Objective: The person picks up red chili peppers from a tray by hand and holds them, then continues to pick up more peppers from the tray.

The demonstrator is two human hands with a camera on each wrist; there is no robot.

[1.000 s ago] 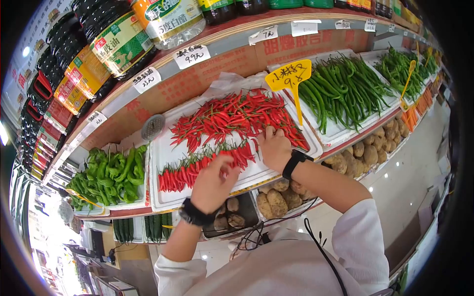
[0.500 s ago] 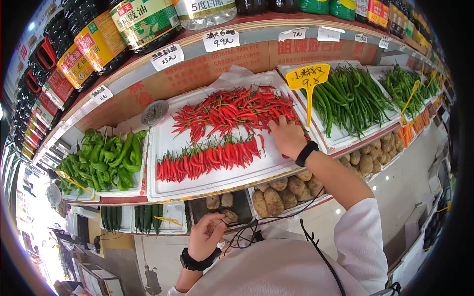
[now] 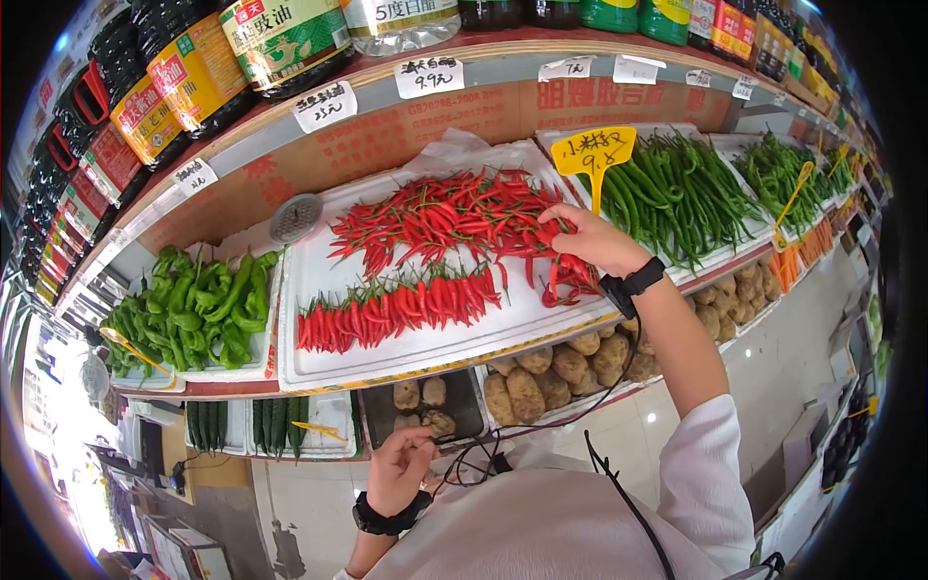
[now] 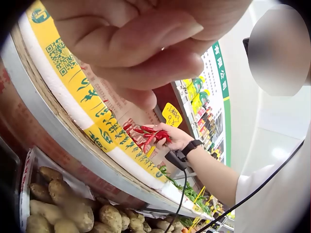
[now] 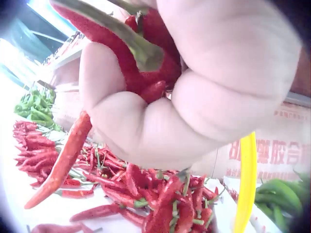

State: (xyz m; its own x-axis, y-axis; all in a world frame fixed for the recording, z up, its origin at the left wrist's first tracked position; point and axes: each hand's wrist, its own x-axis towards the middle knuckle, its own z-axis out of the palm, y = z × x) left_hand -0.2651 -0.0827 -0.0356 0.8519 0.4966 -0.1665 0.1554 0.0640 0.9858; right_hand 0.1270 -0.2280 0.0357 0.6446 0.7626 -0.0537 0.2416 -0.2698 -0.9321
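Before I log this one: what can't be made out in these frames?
- Count of red chillies in the right hand: fingers cover them in the right wrist view; too small in the head view.
- Whether the left hand holds anything: small in the head view; close and blurred in the left wrist view.
- Potatoes: partly hidden under the white tray, head view.

Bright, even shop light fills the head view; the fisheye bows the shelf [image 3: 493,82] into an arc and blackens the corners; the lower left burns out white, and lamp spots glint on the glossy floor [image 3: 802,367]. In the wrist views the left hand [image 4: 146,43] and the right hand [image 5: 209,92], gripping red chillies [image 5: 163,77], loom close and soft-focused; glare washes out the right wrist view's upper left.
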